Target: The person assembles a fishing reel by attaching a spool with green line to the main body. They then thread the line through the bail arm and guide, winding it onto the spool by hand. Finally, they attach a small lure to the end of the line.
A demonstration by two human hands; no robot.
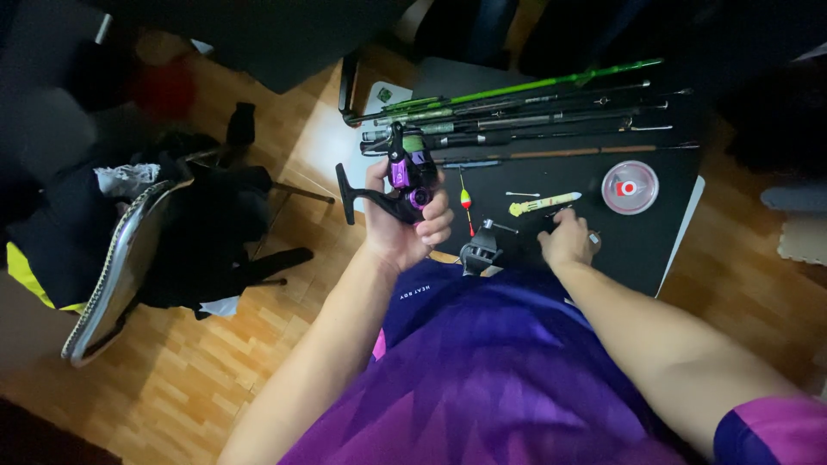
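My left hand [412, 226] is raised in front of me and grips a black and purple spinning fishing reel [405, 176], its black handle sticking out to the left. My right hand [567, 241] rests on the black table [655, 237], fingers curled on something small that I cannot make out. A grey reel spool [480, 251] lies on the table's near edge between my hands. A red and yellow float [466, 201] lies just right of the held reel.
Several fishing rods [517, 116], one bright green, lie side by side along the far part of the table. A yellow lure [543, 204] and a round clear line spool [630, 187] sit mid-table. A chair [129, 250] piled with dark clothes stands on the wooden floor at left.
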